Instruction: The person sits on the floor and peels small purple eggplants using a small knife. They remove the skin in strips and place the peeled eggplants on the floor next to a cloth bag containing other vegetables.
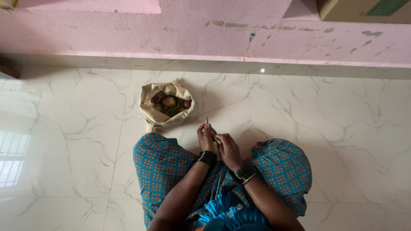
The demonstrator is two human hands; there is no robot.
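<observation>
Two hands meet just ahead of the person's lap, over the pale marble floor [325, 128]. The left hand [205, 137] is curled around a small item with a thin stalk [207, 121] sticking up above the fingers; what the item is cannot be told at this size. The right hand [228, 149] is closed beside it, touching the left, and a pale sliver shows between them; whether the right hand grips that same item or something of its own cannot be told. Both wrists wear dark bangles [207, 157].

The person sits with knees spread wide under a teal skirt with orange squares [165, 164], so the knees bound the hands on either side. Ahead of the hands the floor runs bare up to a darker stone band at the foot of the pink wall [205, 38], whose paint is chipped in places. To the right the floor lies open to the frame edge; to the left it is open too, with window glare on the tiles.

The nearest thing is a cream cloth bag [150, 113], mouth open, just ahead of the left knee and up-left of the hands, near but apart from them. Inside lie vegetables [169, 102]: purple ones, a yellowish round one and some green pods. A cardboard box corner [364, 10] shows at the top right, well away.
</observation>
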